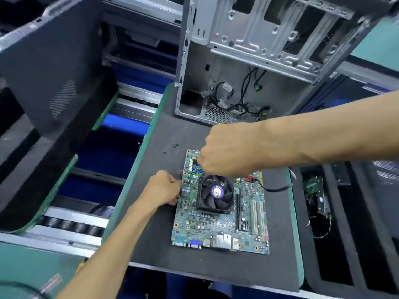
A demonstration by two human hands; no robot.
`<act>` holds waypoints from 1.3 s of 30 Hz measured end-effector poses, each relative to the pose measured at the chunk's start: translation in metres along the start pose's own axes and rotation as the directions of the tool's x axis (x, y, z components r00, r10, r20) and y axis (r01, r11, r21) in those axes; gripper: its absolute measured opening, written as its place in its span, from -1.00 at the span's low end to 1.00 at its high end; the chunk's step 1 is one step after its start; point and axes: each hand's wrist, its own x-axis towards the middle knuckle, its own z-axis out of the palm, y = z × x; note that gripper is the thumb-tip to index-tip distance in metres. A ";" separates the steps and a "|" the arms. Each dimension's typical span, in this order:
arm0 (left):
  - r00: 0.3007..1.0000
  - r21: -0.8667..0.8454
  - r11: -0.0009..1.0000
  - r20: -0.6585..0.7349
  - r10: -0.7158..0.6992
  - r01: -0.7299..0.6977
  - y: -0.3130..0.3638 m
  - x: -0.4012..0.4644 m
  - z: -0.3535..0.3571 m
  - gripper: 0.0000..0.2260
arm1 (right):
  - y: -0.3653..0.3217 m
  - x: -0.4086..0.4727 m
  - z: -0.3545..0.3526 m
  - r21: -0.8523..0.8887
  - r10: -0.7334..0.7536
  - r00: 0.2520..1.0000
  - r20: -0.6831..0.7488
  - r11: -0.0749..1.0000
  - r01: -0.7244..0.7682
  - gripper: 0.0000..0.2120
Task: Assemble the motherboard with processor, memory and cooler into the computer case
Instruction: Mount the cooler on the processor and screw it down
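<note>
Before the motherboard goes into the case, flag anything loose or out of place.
A few small black screws lie loose on the dark mat, just beyond the motherboard; they could roll off or get lost.

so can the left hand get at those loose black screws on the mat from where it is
Probably yes. The left hand rests at the motherboard's left edge, and the screws lie on the open mat just beyond it, toward the case. Nothing stands between them; the right hand is off to the side.

Motherboard point(218, 221) flat on black mat point(155, 244), both hands at its edges, open case point(248, 61) behind.
</note>
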 end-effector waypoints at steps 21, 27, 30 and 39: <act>1.000 0.133 0.991 -0.030 -0.001 0.005 0.004 -0.012 0.000 -0.84 | 0.002 0.011 -0.016 0.151 0.147 0.933 0.329 0.967 -0.206 -0.71; 0.997 0.138 0.990 -0.075 0.010 0.001 0.000 -0.015 0.005 -0.77 | -0.012 0.013 -0.013 -0.308 -0.203 0.968 0.150 0.920 0.241 -0.82; 0.995 0.181 0.984 -0.101 0.013 0.005 -0.001 -0.012 0.008 -0.79 | -0.010 0.024 -0.011 0.349 0.309 0.871 0.383 0.824 -0.446 -0.64; 0.997 0.152 0.988 -0.072 -0.006 0.017 0.003 -0.016 0.003 -0.75 | -0.006 0.023 -0.018 0.517 0.237 0.777 0.583 0.629 -0.580 -0.71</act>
